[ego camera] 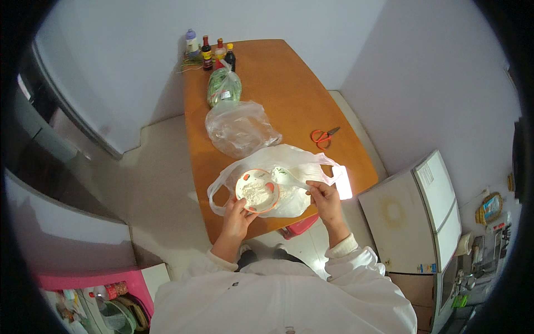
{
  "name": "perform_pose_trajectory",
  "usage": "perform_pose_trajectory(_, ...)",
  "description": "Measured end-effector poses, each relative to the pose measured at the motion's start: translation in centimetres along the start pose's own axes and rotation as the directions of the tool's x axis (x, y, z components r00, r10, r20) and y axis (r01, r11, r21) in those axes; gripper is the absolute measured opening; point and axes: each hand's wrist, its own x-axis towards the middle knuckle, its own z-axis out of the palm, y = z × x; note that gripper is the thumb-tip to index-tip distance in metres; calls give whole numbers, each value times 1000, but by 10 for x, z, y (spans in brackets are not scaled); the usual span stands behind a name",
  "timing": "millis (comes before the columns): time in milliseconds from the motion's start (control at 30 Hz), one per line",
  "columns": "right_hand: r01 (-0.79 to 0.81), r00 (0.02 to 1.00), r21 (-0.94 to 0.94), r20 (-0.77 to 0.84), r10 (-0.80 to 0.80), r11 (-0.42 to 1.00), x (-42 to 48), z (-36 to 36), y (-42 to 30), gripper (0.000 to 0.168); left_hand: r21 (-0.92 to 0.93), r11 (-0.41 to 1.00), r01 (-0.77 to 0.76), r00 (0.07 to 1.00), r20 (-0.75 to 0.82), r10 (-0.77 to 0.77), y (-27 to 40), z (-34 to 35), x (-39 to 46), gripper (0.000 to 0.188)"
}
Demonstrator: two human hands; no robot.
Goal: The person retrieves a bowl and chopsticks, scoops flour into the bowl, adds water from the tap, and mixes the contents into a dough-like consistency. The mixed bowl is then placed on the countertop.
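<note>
My left hand (238,217) grips the near left rim of a patterned bowl (257,191) with an orange rim and white powder inside. The bowl is over an open white plastic bag (300,160) that lies on the wooden table. In my right hand (324,198) is the handle of a pale spoon (288,177), its head just right of the bowl's rim and over the bag. More white powder shows in the bag. Whether the bowl rests on the bag or is held above it, I cannot tell.
Beyond the bag on the table (275,83) are a crumpled clear plastic bag (242,129), a bag of green vegetables (224,87) and several bottles (207,53). Red-handled scissors (323,137) lie at the right. A bright white rectangular object (342,182) is by the right edge; a red stool (301,227) stands below.
</note>
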Motion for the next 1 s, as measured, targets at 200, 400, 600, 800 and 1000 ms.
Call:
perform_pose_trajectory(200,467,840,-717,176,-513,518,14,4,31,30,24,999,25,999,18,-26,7,-10,-3,44)
perform_pose_trajectory(400,419,877,-797,232,-420,435,24,7,37,34,-5,999,31,995,99,-31,14,-33,-10,45)
perform_pose_trajectory(600,387,875,-764,128,-466,516,14,12,44,30,-20,1000,10,975,224,-5,15,-32,-11,53)
perform_pose_trajectory(800,284,921,-644,-24,-389,711,12,27,30,28,56,998,18,947,318,-35,18,-35,-11,55)
perform_pose_trajectory(1000,30,969,-60,-242,-44,998,-2,17,31,21,110,990,88,942,314,-119,8,-34,-6,58)
